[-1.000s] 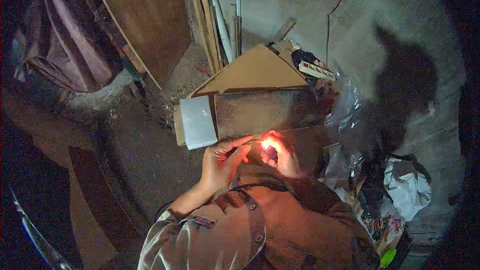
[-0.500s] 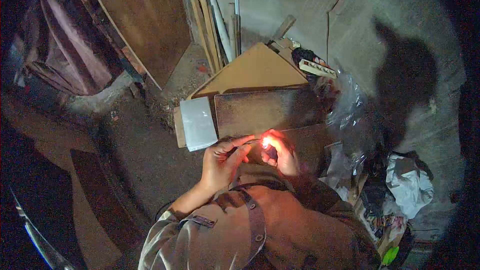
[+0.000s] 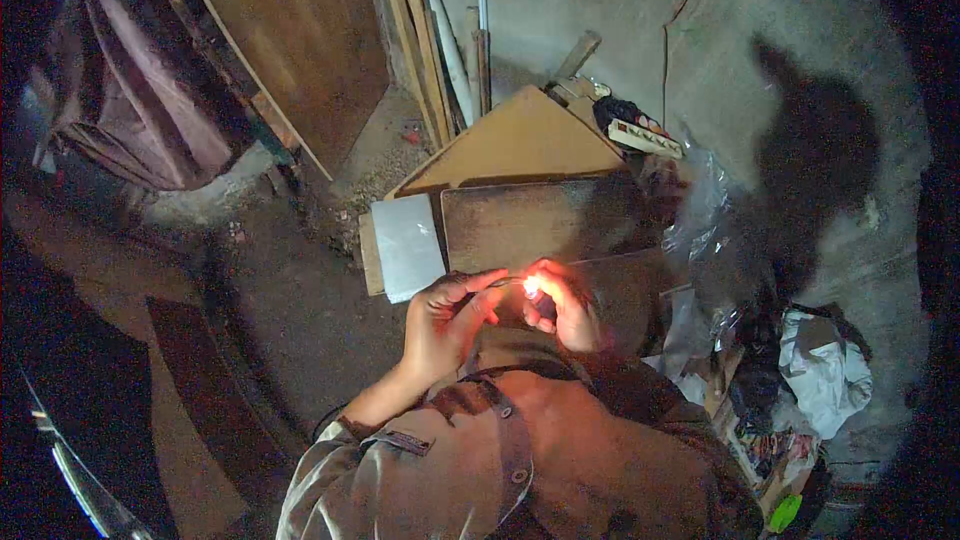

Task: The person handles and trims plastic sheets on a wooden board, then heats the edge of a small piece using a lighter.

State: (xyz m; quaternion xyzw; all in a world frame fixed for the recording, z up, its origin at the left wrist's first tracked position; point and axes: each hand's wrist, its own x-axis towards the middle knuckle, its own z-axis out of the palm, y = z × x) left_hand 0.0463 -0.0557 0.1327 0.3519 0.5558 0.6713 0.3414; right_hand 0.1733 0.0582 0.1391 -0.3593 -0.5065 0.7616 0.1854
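Note:
In front of my chest, my left hand [image 3: 445,320] pinches a thin, dark, wire-like strand [image 3: 508,281] between thumb and fingers. The strand runs right, toward a small, very bright reddish glow [image 3: 531,286] at the fingertips of my right hand [image 3: 565,310]. My right hand is closed around the glowing spot, and its fingers are lit red. Glare hides what the source is and whether the strand touches it. Both hands are held close together, above the boards.
A brown board [image 3: 530,225] and a tan panel [image 3: 520,140] lie ahead, with a whitish sheet [image 3: 408,245] at their left. Right of them are a power strip [image 3: 645,137], clear plastic [image 3: 705,220] and a white bag [image 3: 825,370]. Wooden strips [image 3: 415,40] lean behind.
The surroundings have shifted slightly right in the view. Both hands keep nearly the same pose, with the glow still at the right fingertips.

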